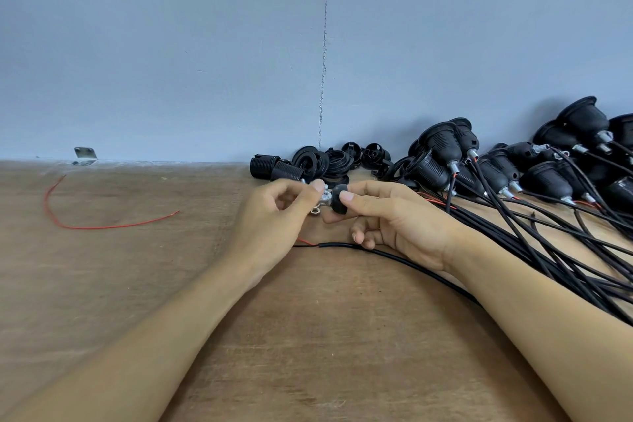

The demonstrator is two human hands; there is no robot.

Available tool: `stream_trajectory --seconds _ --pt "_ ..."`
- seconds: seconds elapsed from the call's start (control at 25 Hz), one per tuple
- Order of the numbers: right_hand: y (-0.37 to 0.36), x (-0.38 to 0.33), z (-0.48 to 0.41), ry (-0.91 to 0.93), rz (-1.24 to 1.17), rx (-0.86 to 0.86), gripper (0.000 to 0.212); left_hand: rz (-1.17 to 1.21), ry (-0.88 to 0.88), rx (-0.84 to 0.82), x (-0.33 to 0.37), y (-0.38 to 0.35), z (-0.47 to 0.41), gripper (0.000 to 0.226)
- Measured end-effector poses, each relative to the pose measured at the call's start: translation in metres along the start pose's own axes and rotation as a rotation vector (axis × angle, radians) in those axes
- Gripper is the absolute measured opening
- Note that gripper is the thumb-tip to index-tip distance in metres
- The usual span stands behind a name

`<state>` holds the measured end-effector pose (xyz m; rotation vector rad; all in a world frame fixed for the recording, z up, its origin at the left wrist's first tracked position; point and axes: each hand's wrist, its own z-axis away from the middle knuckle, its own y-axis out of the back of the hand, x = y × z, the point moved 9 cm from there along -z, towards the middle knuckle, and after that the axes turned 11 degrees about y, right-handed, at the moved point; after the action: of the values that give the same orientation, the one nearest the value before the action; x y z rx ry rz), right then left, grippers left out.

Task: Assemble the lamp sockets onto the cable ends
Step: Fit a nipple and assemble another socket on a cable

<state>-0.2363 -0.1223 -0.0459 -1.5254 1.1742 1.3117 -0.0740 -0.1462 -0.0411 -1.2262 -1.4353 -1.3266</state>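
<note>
A plain wall (171,44) of pale blue-grey colour fills the upper half of the view. One thin vertical crack (323,62) runs down it to the table (325,336). The table is of brown wood with visible grain and stands directly against the wall. A small metal bracket (84,153) sits at their meeting line, far left. The light is soft and even.

Can't make out any text, labels or brand marks anywhere from my view, nothing readable here.
</note>
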Motion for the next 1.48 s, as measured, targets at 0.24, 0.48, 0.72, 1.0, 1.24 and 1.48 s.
stream_trajectory --seconds 0.24,0.48,0.72,1.0,1.24,1.48 --pt "0.0 0.0 0.001 -0.015 0.01 0.008 0.044 -0.087 -0.051 -0.065 0.002 -0.004 0.0 0.013" --pt "-0.001 -0.002 0.002 -0.004 0.014 -0.005 0.043 -0.076 0.015 -0.037 -0.002 -0.007 0.002 0.038" --pt "-0.003 -0.003 0.002 -0.012 0.002 -0.012 0.021 -0.092 -0.076 -0.098 0.004 -0.01 0.002 0.017" --pt "-0.006 -0.005 0.002 -0.005 -0.009 -0.031 0.019 -0.096 0.037 -0.089 -0.002 -0.011 0.002 0.043" --pt "-0.008 -0.005 0.004 -0.023 0.0 -0.031 0.029 -0.053 -0.049 -0.071 0.009 -0.007 0.006 0.004" --pt "-0.006 -0.006 0.004 -0.016 -0.019 -0.02 0.022 -0.031 0.059 -0.099 -0.001 -0.01 0.005 0.035"
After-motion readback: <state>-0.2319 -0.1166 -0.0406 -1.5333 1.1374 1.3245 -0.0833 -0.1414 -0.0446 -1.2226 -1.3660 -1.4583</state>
